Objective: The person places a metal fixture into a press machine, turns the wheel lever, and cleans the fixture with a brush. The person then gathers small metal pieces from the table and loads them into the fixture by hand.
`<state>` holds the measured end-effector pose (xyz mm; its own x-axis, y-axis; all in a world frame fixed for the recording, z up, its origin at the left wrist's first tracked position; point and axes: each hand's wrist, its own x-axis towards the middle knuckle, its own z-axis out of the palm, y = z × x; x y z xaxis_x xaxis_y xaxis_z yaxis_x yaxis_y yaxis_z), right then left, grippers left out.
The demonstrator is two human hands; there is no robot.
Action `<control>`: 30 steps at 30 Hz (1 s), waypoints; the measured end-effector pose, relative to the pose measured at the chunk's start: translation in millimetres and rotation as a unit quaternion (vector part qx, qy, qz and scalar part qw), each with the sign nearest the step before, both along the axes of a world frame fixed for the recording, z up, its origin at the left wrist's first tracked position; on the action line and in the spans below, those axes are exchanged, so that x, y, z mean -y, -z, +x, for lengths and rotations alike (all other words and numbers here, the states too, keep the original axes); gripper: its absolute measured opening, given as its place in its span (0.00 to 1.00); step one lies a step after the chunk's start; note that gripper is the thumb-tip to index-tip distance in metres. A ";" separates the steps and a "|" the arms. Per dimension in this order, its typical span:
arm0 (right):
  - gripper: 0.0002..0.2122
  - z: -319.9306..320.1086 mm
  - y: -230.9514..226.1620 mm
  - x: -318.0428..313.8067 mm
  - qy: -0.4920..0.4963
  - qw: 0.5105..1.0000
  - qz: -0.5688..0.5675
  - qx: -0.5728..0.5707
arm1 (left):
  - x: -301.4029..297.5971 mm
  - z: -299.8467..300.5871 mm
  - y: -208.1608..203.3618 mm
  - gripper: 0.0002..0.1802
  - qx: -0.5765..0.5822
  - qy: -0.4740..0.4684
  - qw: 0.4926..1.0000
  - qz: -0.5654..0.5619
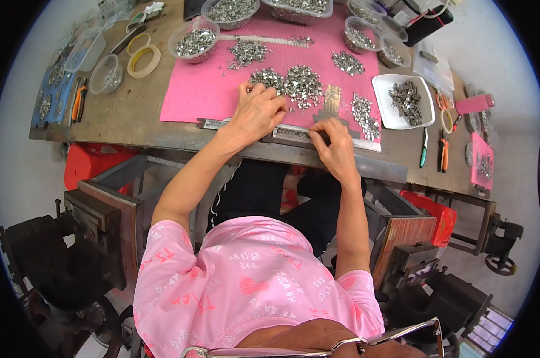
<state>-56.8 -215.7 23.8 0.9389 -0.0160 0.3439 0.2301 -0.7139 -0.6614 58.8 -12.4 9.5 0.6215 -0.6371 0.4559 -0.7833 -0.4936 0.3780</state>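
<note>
My left hand (258, 113) reaches over the pink mat, with its fingers curled and the tips at the near edge of a heap of small shiny metal pieces (267, 79). Whatever is between those fingertips is too small to make out. A second heap of the same pieces (303, 83) lies just right of it. At the table's front edge, my right hand (334, 143) is closed, thumb and fingers together at the right end of a narrow metal bar with a slotted row (291, 134). Its fingertips hide what they pinch. Beside that hand lies a flat brass-coloured plate (332, 98).
On the pink mat (189, 98) lie more piles of metal pieces (246, 52), with clear tubs (194, 40) of them behind. A white square dish (403, 101) holds darker pieces. Right are a toothbrush (424, 148) and orange-handled pliers (443, 152); left, tape rolls (143, 61). Vises (61, 256) stand below.
</note>
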 end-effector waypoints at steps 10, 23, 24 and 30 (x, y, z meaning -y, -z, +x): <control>0.03 4.0 -3.1 -2.6 -0.008 0.999 -0.041 0.019 | -4.8 -0.6 -0.5 0.05 -0.047 0.020 0.999 0.020; 0.03 42.3 11.7 -3.1 0.005 0.997 -0.057 0.050 | 1.5 -3.8 1.8 0.06 -0.035 0.018 0.999 0.011; 0.03 35.0 8.3 0.2 0.005 0.997 -0.057 0.049 | 2.9 -7.9 1.6 0.06 -0.038 0.029 0.999 -0.011; 0.04 -5.2 -1.0 11.8 0.016 1.000 0.007 0.008 | 22.5 -36.1 2.5 0.06 -0.048 0.073 0.993 -0.083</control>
